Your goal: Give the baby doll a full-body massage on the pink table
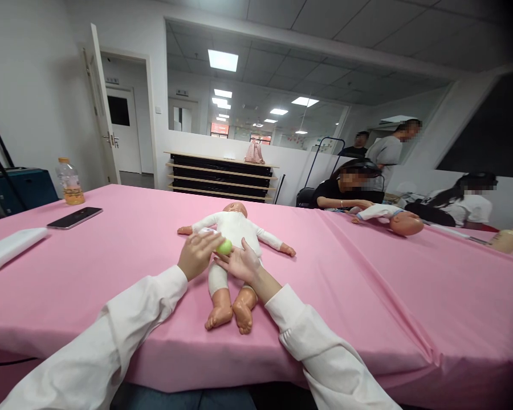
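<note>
A baby doll (pixel 241 228) in a white suit lies on its back, its bare feet towards me. Above its belly, my left hand (pixel 198 253) is closed around a small bottle with a light green rounded end (pixel 224 246). Most of the bottle is hidden by my fingers; a pale, clear part shows behind them. The green end points to the right, towards my other hand. My right hand (pixel 243 262) is held palm up with its fingers spread, close beside the green end. Whether anything lies in that palm cannot be made out.
The table has a pink cover (pixel 154 341). On the left are a white case (pixel 12 249), a phone (pixel 75 217) and a drink bottle (pixel 71 182). A second doll (pixel 404 222) lies at the far right near a seated person (pixel 325 191), and a beige bottle (pixel 508 239) stands beyond.
</note>
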A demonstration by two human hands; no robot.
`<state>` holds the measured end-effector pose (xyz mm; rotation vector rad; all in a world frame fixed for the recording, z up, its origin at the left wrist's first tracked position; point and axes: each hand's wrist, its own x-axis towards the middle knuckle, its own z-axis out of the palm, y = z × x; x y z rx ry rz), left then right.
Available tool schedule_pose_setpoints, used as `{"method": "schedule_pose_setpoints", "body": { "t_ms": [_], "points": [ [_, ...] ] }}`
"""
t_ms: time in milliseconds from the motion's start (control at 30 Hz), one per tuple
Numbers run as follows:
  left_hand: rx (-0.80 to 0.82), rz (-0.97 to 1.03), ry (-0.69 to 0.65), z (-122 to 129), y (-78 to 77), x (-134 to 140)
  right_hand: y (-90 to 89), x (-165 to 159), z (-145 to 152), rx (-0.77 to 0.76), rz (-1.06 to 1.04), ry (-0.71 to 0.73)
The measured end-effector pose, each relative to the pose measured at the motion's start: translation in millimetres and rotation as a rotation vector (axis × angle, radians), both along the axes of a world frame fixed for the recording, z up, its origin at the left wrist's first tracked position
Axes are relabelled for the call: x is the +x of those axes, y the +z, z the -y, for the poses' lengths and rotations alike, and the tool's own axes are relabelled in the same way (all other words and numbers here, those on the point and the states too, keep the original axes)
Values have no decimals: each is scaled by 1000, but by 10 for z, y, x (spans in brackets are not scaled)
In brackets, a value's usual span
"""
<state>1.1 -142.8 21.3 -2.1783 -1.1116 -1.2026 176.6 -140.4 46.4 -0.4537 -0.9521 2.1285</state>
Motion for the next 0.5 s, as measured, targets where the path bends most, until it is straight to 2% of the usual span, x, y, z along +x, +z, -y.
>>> {"method": "schedule_pose_setpoints", "body": {
  "t_ms": [100, 167, 300, 333, 400, 500],
  "points": [
    [-142, 481, 245, -144, -23, -127, 29, 23, 15, -73, -21, 38],
    [-282, 693, 346, -244, -71, -272, 44, 33, 25, -84, -14, 47],
    [-523, 710, 456, -342, -152, -471, 57, 47, 28, -82, -9, 40],
    [-517, 695, 479, -332, -152, -467, 59, 49, 27, -78, -11, 37],
    [-387, 643, 484, -256, -125, -384, 62, 48, 28, -66, -9, 27],
    [-89, 420, 312, -22, -38, -106, 55, 6, 47, -2, 40, -5]
  ]
}}
